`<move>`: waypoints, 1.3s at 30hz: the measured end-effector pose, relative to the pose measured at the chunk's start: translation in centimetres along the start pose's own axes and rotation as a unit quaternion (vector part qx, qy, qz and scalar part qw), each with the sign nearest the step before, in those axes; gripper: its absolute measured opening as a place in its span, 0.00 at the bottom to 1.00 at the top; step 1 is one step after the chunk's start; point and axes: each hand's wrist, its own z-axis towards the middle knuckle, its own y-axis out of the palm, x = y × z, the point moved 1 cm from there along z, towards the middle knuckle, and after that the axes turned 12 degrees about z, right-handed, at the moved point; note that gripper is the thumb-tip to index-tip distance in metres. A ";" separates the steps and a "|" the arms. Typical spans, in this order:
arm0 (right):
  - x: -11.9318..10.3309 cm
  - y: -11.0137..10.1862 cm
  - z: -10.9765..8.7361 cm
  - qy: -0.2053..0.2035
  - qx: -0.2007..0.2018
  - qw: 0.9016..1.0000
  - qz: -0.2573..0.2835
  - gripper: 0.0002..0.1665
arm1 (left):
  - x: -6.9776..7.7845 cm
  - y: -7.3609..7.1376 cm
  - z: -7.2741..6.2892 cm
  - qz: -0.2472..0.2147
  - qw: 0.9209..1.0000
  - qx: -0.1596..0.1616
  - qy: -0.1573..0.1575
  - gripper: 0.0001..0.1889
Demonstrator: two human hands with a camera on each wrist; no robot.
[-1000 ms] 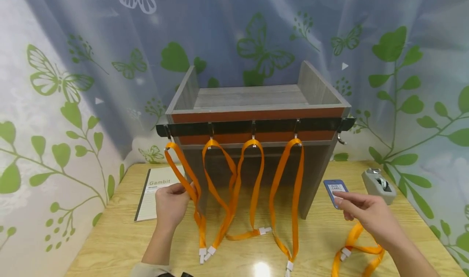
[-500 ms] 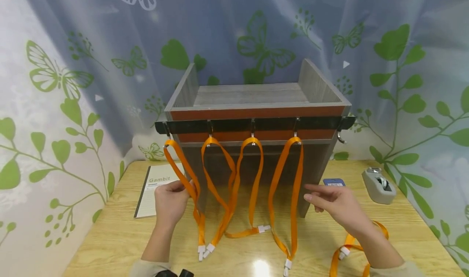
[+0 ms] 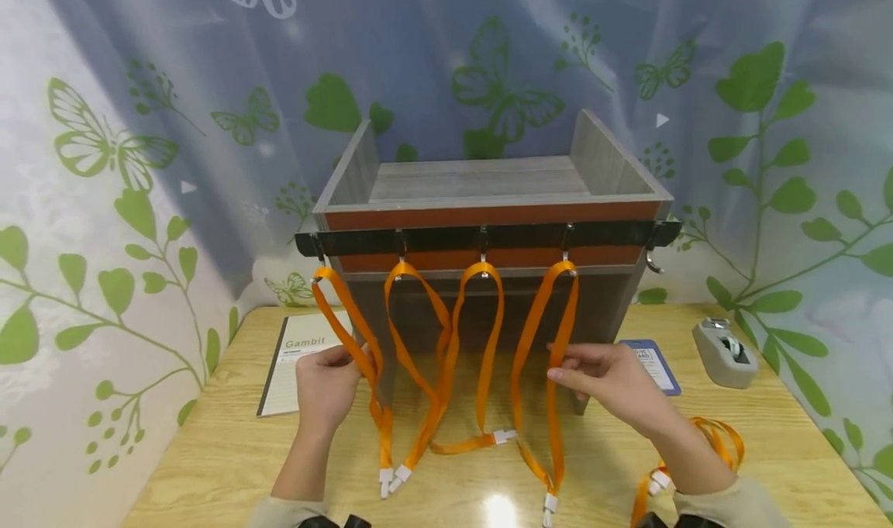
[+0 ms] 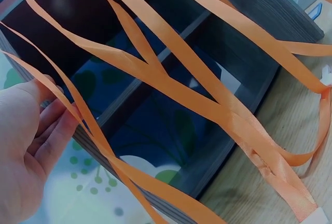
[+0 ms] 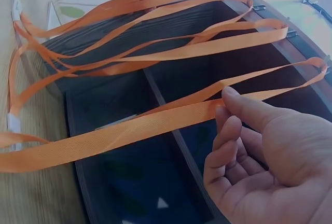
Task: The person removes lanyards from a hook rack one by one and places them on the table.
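a curtain [image 3: 446, 63] printed with green leaves and butterflies is filling the background. below it a wood-grained worktop [image 3: 223, 435] is spreading out, carrying a grey, open-topped unit [image 3: 481, 177] with a reddish-brown front. a black rail [image 3: 446, 239] is running across that front from nine o'clock to three. four orange lanyards are hanging along it — counting from nine o'clock, the first lanyard [image 3: 385, 435], the second lanyard [image 3: 396, 322], the third lanyard [image 3: 491, 350] and the fourth lanyard [image 3: 533, 322] — with the second and third overlapping partway down. a loose lanyard [image 3: 640, 501] is lying on the worktop at the right hand's four o'clock, the right forearm [image 3: 687, 450] partly covering it. a notebook [image 3: 289, 373] reading "gambit" is lying at the unit's eight o'clock.

the hands are staying well apart. at eight o'clock the left hand [image 3: 328, 384] is pinching a strand of the first lanyard, its fingertips partly hiding behind the strap. at four o'clock the right hand [image 3: 610, 381] is pinching the three o'clock strand of the fourth lanyard.

a grey tape dispenser [image 3: 725, 353] is sitting near the worktop's three o'clock edge, and a blue card [image 3: 652, 367] is lying between it and the right hand. white clips [image 3: 386, 477] are ending the lanyards toward six o'clock. a silver hook [image 3: 653, 263] is jutting from the rail's three o'clock end.
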 end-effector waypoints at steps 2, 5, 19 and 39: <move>-0.2 0.3 0.2 -0.006 -0.002 1.000 -0.011 0.18 | 0.0 0.1 0.0 -0.003 1.000 -0.002 -0.005 0.07; -0.6 0.8 0.5 -0.021 0.002 1.000 -0.020 0.15 | 0.1 0.1 0.1 -0.004 1.000 -0.003 -0.007 0.07; -2.0 3.0 1.3 -0.039 -0.025 0.999 0.004 0.19 | -0.1 0.0 0.1 0.007 1.000 0.000 -0.004 0.07; -2.3 4.3 1.6 -0.084 0.024 0.996 0.015 0.16 | 0.1 0.1 -0.3 0.009 1.000 0.000 -0.011 0.08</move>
